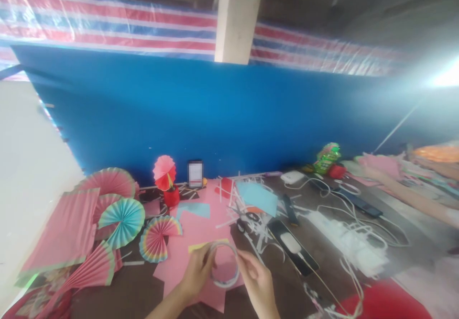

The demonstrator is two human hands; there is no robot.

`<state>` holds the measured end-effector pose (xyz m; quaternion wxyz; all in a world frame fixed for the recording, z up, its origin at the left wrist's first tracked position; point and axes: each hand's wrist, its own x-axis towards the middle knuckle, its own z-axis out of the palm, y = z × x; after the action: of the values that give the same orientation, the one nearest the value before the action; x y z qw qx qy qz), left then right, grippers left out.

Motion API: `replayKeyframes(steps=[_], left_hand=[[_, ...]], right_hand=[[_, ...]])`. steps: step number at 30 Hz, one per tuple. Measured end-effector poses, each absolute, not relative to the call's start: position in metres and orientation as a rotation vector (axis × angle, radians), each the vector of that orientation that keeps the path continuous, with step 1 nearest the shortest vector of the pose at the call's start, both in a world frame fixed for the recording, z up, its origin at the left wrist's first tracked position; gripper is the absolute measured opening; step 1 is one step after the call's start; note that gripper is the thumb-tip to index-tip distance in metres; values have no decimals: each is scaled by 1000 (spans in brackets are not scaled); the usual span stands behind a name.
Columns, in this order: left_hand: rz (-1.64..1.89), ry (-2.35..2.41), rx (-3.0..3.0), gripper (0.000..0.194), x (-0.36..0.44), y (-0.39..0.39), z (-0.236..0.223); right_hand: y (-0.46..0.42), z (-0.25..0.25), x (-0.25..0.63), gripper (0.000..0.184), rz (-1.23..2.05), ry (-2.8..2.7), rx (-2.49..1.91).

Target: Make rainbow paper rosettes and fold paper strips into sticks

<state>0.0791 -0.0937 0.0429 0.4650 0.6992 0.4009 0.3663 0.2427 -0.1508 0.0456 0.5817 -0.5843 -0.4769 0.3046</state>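
A thin white ring, seemingly a tape roll [225, 264], hangs just above a pink paper sheet [201, 228] at the lower middle. My left hand [199, 271] grips the ring's left side with closed fingers. My right hand [256, 280] pinches its right side. A yellow paper strip [206, 245] lies right behind the ring on the pink sheet. Scissors [247, 221] lie among white paper strips a short way behind my right hand.
Folded pink and rainbow paper fans [120, 216] cover the left of the table. A red cup [171, 195] and a phone [195, 173] stand at the blue backboard. Phones, cables and a white power strip [344, 235] fill the right. Another person's forearm [412, 197] rests far right.
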Motion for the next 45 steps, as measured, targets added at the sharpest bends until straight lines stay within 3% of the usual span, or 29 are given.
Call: replayKeyframes(steps=[22, 28, 32, 40, 45], left_hand=[[954, 1043, 1728, 49, 79, -98, 6], [914, 976, 1852, 46, 80, -99, -3], [884, 910, 1956, 44, 79, -101, 0], [764, 712, 2095, 46, 84, -116, 21], [744, 585, 2145, 37, 91, -126, 37]], right_hand=[[-158, 27, 236, 15, 532, -1220, -1292], [-163, 22, 233, 24, 607, -1130, -1307], [-163, 21, 233, 30, 635, -1140, -1355], [-163, 35, 234, 25, 546, -1240, -1401], [-164, 40, 238, 21, 379, -1312, -1466]])
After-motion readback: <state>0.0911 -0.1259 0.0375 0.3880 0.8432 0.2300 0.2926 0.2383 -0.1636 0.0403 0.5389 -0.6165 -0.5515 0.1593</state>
